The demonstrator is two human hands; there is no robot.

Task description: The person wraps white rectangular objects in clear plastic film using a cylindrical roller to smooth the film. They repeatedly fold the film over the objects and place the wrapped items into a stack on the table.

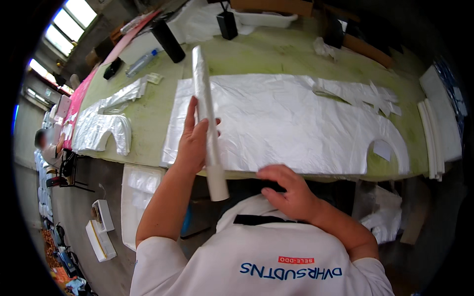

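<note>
My left hand (195, 135) is closed round a long slim tube wound with thin white plastic film (202, 84), its bare pale end (217, 185) pointing toward me. The tube stands tilted over the near left part of a thin white plastic sheet (281, 123) cut like a disposable apron, laid flat with an arched cutout at the right and loose straps at the far right. My right hand (291, 190) hovers by the table's front edge, close to my body, empty, with its thumb and fingers apart. A second, bunched-up plastic apron (101, 128) lies at the left.
On the green-topped table (153, 118) stand a black cylinder (168, 42) and a black box-shaped holder (227, 24). A clear bottle (141, 63) lies at the back left. White rolls (430, 138) lean at the right edge. Below is a white bin (133, 202); a person (52, 150) sits far left.
</note>
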